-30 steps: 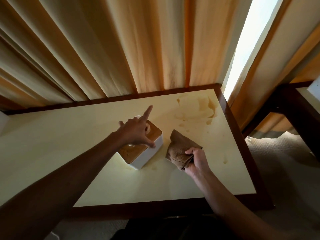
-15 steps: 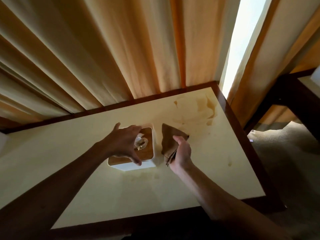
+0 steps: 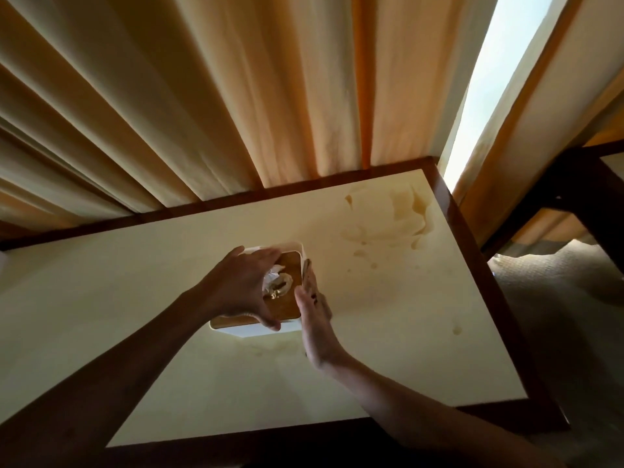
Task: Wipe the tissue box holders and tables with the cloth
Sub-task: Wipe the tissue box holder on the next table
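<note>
Two hands are out over the table: one left hand (image 3: 241, 287) and one right hand (image 3: 315, 327). There is one tissue box holder (image 3: 285, 298), white with a wooden lid, and one tuft of tissue (image 3: 277, 284) poking from its top. One cloth (image 3: 306, 270) shows, only as a thin edge beside the holder. I count one cream table (image 3: 135, 282) with a dark wooden border, and the corner of a second table (image 3: 594, 184) at the right. Pleated curtains (image 3: 202, 96) hang behind, with one bright gap (image 3: 499, 79) between them.
</note>
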The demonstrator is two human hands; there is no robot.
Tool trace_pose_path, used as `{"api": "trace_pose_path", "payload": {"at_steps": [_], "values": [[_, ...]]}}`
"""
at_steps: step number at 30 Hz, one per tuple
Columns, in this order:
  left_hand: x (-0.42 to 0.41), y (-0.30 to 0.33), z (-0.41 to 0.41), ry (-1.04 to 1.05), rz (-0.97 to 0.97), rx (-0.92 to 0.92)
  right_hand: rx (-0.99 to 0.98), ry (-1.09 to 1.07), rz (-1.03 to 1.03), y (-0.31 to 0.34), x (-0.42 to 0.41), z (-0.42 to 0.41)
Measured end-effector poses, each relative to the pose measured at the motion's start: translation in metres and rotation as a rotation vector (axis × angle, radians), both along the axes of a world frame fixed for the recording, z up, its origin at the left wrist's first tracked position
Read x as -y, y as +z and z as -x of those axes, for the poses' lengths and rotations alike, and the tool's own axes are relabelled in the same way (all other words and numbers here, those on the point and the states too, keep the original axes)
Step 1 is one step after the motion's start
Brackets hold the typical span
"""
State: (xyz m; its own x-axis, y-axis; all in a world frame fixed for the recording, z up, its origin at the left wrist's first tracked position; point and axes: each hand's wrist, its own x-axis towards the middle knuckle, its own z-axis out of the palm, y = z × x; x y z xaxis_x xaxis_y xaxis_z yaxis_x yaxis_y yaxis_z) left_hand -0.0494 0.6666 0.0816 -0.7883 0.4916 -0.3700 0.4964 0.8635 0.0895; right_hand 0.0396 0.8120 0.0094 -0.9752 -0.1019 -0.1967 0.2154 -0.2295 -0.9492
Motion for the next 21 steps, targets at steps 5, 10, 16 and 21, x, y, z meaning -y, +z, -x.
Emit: {"api": "trace_pose_path", "payload": {"at_steps": [5, 10, 16, 21], "values": [[-0.001, 0.003, -0.002, -0.009, -0.062, 0.008, -0.068, -0.056, -0.011, 0.007, 0.001, 0.052], [-0.004, 0.004, -0.002, -0.014, 0.056, -0.004, 0.078, 0.007, -0.104, -0.023, 0.002, 0.027], [-0.005, 0.005, 0.0, -0.013, -0.006, 0.009, -0.063, -0.042, -0.072, 0.007, 0.004, 0.014], [-0.006, 0.003, -0.005, 0.015, -0.035, 0.002, 0.032, -0.066, 0.019, 0.001, -0.002, 0.061]]}}
